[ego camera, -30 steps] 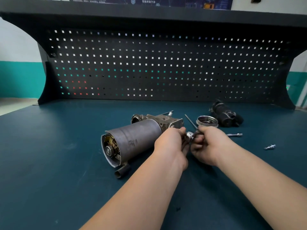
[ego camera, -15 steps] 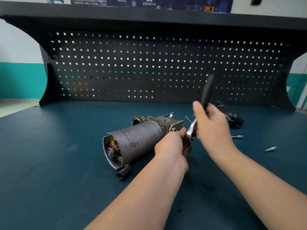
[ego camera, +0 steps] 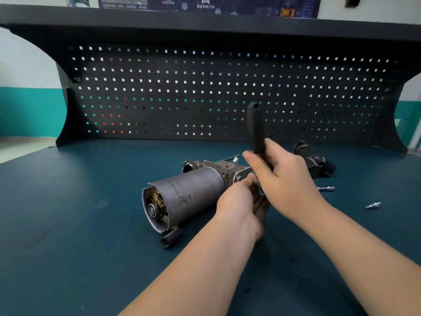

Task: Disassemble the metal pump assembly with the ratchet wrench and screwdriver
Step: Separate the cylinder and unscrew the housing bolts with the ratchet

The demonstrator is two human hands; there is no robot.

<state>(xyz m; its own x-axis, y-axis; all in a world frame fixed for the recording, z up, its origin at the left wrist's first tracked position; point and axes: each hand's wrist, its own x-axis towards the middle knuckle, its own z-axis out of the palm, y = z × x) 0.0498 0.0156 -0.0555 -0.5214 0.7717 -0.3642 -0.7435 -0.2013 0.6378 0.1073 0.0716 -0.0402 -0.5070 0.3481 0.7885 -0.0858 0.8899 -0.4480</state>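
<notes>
While the right hand (ego camera: pixel 287 176) keeps its fingers (ego camera: pixel 255 161) wrapped round the ratchet wrench (ego camera: pixel 257 128), handle standing near upright above them, the left hand (ego camera: pixel 239 201) curls its fingers at the wrench head just below; what exactly they pinch is hidden. The pump assembly (ego camera: pixel 189 195) lies on its side on the surface (ego camera: pixel 68 213), its cast head end right at the fingers, its open motor end away to their left. Looks heavy and rigid, but a smooth round can, so it will likely roll under torque: brace the blocky cast end, not the barrel, and stay off the exposed brush gear. Loose bolts (ego camera: pixel 326 188) and a black part (ego camera: pixel 313 160) sit right of the fingers. Versus a second ago: wrench was low and flat between both hands, now swung up vertical; pump hasn't shifted.
</notes>
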